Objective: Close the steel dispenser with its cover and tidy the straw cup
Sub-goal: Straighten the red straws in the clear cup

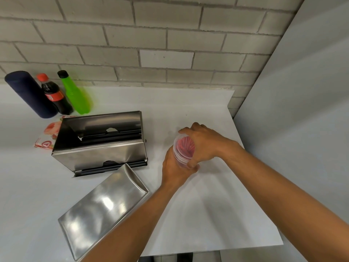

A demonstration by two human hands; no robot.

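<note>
The right hand's fingers (186, 130) curl over the far rim of the cup (184, 150), with the thumb pressed on its near edge, so the right hand (204, 143) clasps the cup from above. The left hand (174, 168) wraps the cup's wall from below and the side, its fingers closed around the body; their tips are hidden behind the cup. Both hands are thus closed on the cup, which sits well right of the dispenser (100, 142), at or just above the table (207, 205); whether it touches the surface cannot be told.

The cup is clear, thin plastic packed with red straws (185, 146). It looks light and a little springy: a hard squeeze would probably bow the wall and let it slip. The straws are loose and will shift or spill if the cup tips, so it is best held around the mid-wall and kept upright, with the top hand steadying the rim.

The dispenser stands open, its top uncovered. The cover (103, 210) lies flat on the table just in front of it, one corner near the dispenser's base. The cover is stiff polished steel, likely smooth and slippery, with some weight to it. Its long edges, taken one in each hand, seem the surest hold for lowering it squarely onto the box.

Behind the dispenser stand a dark cylinder (30, 94), a cola bottle (54, 95) and a green bottle (75, 93).
</note>
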